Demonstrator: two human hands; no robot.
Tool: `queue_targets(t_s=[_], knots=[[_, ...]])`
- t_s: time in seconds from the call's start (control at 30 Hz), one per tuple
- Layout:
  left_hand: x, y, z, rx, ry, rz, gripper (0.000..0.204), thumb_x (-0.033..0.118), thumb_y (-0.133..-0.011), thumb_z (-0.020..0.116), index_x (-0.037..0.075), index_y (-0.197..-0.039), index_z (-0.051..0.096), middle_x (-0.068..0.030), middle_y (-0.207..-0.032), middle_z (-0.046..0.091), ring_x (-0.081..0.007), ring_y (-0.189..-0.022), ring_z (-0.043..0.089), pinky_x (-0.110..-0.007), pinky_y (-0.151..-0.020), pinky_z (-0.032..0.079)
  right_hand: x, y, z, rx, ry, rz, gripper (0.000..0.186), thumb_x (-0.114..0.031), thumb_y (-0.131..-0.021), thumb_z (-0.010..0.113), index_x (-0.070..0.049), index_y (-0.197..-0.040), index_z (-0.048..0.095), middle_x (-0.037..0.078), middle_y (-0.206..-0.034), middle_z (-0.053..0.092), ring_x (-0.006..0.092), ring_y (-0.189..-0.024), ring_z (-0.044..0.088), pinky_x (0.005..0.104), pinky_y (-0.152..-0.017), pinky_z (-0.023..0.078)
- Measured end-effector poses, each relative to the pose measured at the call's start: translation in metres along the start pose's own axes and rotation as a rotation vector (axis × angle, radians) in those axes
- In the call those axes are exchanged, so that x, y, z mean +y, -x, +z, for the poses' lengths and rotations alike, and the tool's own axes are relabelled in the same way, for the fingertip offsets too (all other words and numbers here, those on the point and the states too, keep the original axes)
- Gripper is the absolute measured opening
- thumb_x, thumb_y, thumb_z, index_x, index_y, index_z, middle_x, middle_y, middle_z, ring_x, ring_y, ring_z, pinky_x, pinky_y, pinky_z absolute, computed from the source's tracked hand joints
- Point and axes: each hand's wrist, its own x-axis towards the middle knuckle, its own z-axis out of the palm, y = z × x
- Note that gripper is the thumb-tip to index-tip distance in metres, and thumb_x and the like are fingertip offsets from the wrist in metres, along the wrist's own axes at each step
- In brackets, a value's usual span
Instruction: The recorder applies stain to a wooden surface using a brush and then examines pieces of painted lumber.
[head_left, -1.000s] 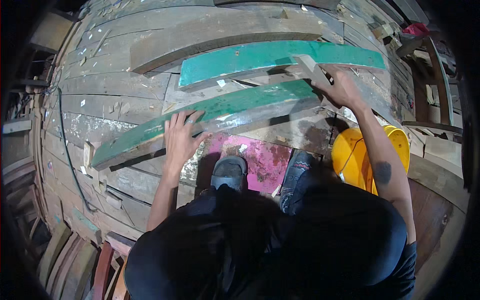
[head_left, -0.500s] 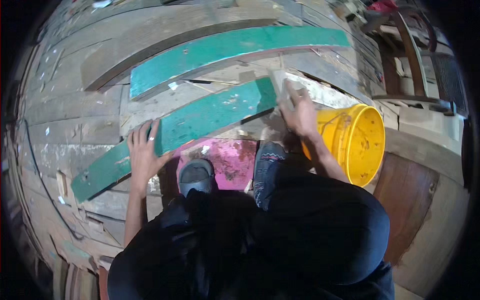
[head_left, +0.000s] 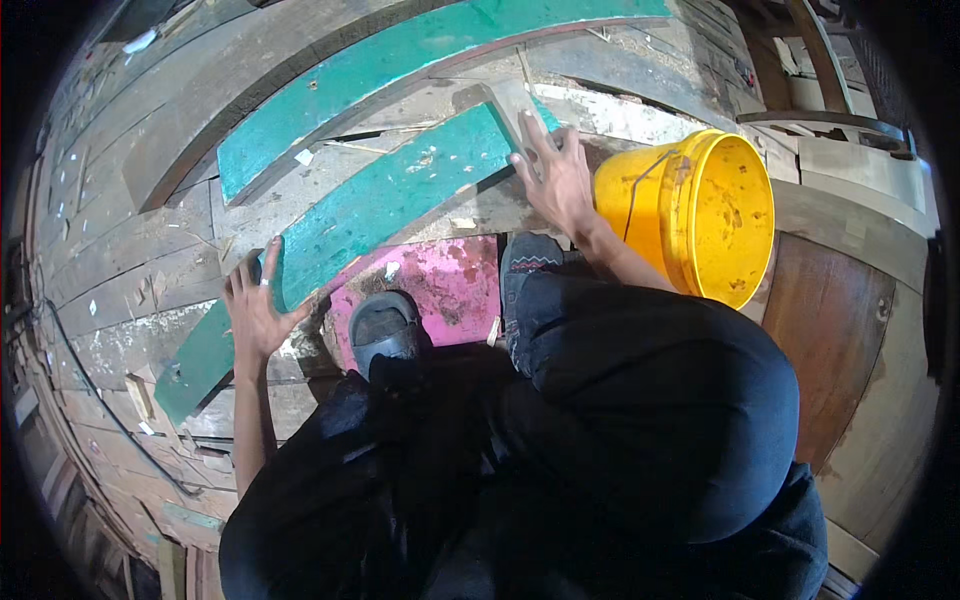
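Observation:
A long green-painted board (head_left: 385, 195) lies slantwise on the planks in front of my feet, its paint chipped. My left hand (head_left: 258, 310) spans its left part, fingers at the far edge and thumb at the near edge. Toward the board's right end, a flat, pale grey piece (head_left: 507, 108) lies across it. My right hand (head_left: 562, 185) holds that piece, with fingertips on its right side. Its exact kind is unclear. A little green shows beyond the piece, between it and my fingers.
A second green board (head_left: 400, 50) and a bare brown board (head_left: 180, 165) lie farther off. To the right, a stained yellow bucket (head_left: 640, 195) rests on its side. My feet are on a pink panel (head_left: 450, 285). A dark cable (head_left: 85, 375) runs along the left. Wood scraps dot the planks.
My view has shifted, so the boards and bucket appear higher. Green now shows to the right of the grey piece. My left hand stays at the same part of the board.

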Motion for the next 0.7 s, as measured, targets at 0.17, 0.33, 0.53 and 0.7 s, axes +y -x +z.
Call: queue_targets(t_s=[0.17,0.33,0.53,0.7], knots=[[-0.003,0.003,0.003,-0.009,0.099,-0.053,0.106,0.049,-0.063,0.085,0.026,-0.157,0.041,-0.0219,-0.140,0.051,-0.0429,-0.129,0.047,-0.058,-0.108,0.034,-0.014,0.006,-0.010,-0.089,-0.059,0.084,0.066,-0.030,-0.094,0.066,-0.021,-0.154,0.040,0.033,-0.116,0.048,0.0456,-0.099,0.058,0.0521,-0.087,0.052],[-0.011,-0.004,0.010,0.072,0.132,-0.085,0.097,0.048,-0.065,0.086,0.026,-0.152,0.049,-0.0201,-0.141,0.050,-0.0408,-0.131,0.045,-0.057,-0.108,0.035,-0.014,-0.011,-0.016,-0.148,-0.049,0.118,0.065,-0.029,-0.098,0.062,-0.026,-0.157,0.036,0.034,-0.114,0.046,0.0505,-0.096,0.060,0.0524,-0.084,0.054],[-0.025,-0.013,0.013,0.251,0.069,-0.127,0.094,0.051,-0.063,0.087,0.024,-0.146,0.054,-0.0131,-0.144,0.046,-0.0373,-0.134,0.040,-0.056,-0.111,0.033,-0.030,-0.031,-0.017,-0.080,-0.101,0.036,0.065,-0.029,-0.098,0.061,-0.027,-0.158,0.035,0.036,-0.113,0.046,0.0546,-0.090,0.061,0.0550,-0.083,0.053],[-0.025,-0.026,0.009,0.296,0.098,-0.043,0.102,0.050,-0.062,0.085,0.024,-0.152,0.046,-0.0138,-0.156,0.036,-0.0376,-0.143,0.035,-0.057,-0.118,0.027,-0.020,-0.036,-0.003,-0.200,-0.091,0.006,0.064,-0.032,-0.100,0.059,-0.023,-0.158,0.033,0.044,-0.120,0.048,0.0541,-0.097,0.061,0.0555,-0.090,0.052]])
